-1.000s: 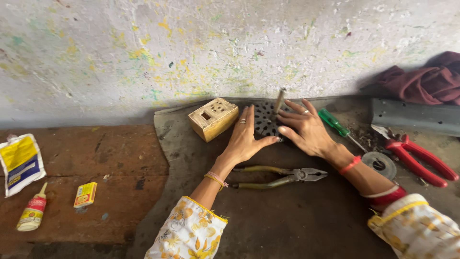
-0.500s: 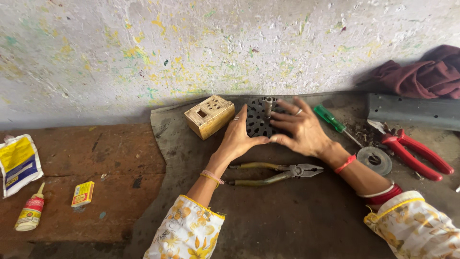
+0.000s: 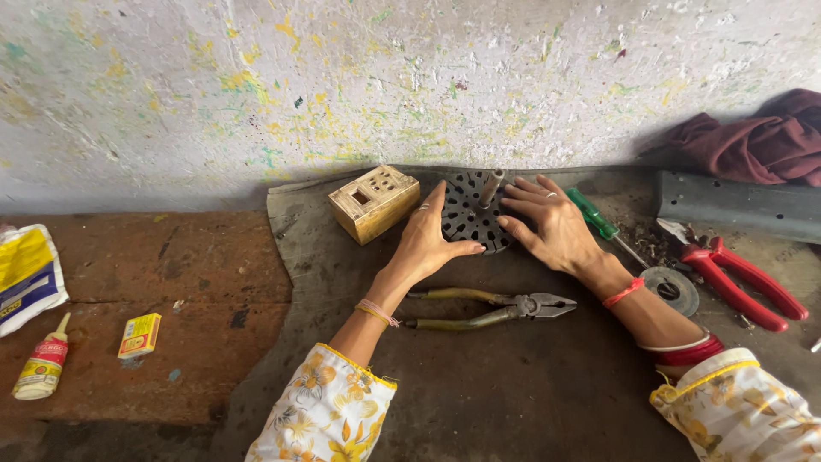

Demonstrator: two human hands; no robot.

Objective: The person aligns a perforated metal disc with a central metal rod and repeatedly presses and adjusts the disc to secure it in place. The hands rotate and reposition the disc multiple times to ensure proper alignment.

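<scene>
Both hands cup the dark slotted rotor [image 3: 472, 214] at twelve o'clock — left hand [image 3: 428, 244] flat against its nine o'clock edge, right hand [image 3: 552, 227] spread at three — likely steadying it. Pliers [image 3: 492, 308] lie at six.

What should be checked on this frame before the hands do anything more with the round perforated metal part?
1. Left hand flat against the round perforated part: ok.
2. Right hand on its other side: ok.
3. Part's shaft free of both hands, tilted: ok.
4. Pliers within reach, lying below the hands: ok.
5. Green-handled screwdriver beside the right hand, untouched: ok.
6. Part resting flat on the dark mat: cannot tell, hands hide its base.
</scene>
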